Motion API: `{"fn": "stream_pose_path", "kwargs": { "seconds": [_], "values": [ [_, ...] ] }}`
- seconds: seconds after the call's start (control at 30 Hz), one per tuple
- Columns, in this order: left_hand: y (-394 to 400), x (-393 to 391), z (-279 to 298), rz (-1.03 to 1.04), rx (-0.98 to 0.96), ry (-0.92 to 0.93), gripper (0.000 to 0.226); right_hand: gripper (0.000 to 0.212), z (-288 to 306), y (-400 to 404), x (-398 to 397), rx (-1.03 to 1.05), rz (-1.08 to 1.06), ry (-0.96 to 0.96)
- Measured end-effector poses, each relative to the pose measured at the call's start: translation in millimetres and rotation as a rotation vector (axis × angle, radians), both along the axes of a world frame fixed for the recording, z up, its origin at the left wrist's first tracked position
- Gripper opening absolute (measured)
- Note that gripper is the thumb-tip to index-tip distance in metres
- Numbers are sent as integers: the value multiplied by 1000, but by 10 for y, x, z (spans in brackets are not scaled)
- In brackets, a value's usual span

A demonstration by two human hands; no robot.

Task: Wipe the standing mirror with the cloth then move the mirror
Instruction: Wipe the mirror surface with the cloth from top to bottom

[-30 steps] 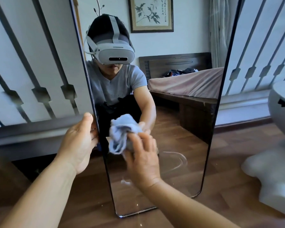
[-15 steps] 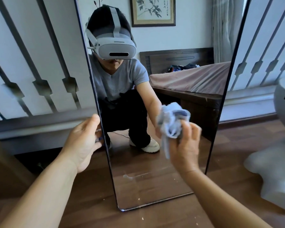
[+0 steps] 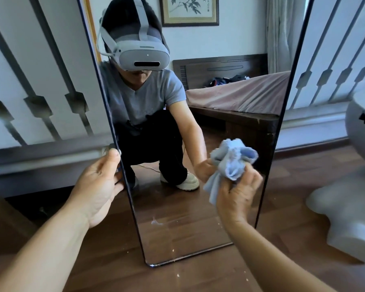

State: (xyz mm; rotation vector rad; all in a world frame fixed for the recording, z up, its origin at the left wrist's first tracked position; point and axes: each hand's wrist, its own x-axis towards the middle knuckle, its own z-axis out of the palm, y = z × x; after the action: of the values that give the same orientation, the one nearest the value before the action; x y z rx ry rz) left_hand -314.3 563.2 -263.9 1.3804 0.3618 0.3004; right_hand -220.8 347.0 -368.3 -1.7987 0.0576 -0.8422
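Note:
A tall standing mirror [image 3: 177,234] with a thin dark frame stands on the wooden floor in front of me, its top out of view. My left hand [image 3: 97,186] grips its left edge, thumb on the front of the frame. My right hand [image 3: 237,194] holds a bunched light-blue cloth [image 3: 232,163] against the glass near the right edge, low on the mirror. A small white smear [image 3: 155,222] shows on the lower glass. The mirror reflects a crouching person with a headset and a bed behind.
A white railing panel with grey bars [image 3: 40,81] runs behind the mirror on both sides. A large white rounded object [image 3: 350,197] stands on the floor at the right, close to the mirror. Wooden floor [image 3: 198,277] lies in front.
My right hand carried the cloth from the mirror's left side across to the right edge. My left hand kept its grip on the left frame. The view moved closer.

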Motion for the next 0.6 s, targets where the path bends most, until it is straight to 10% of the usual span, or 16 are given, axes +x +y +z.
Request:
{"fn": "stream_pose_path", "kwargs": {
  "seconds": [0.33,0.6],
  "values": [
    [-54,-28,-276,57,37,68,31,37,-192,1093,-773,-528,446,-227],
    [-51,-91,-431,55,47,134,31,23,-106,867,-574,-504,448,-276]
  ]
}}
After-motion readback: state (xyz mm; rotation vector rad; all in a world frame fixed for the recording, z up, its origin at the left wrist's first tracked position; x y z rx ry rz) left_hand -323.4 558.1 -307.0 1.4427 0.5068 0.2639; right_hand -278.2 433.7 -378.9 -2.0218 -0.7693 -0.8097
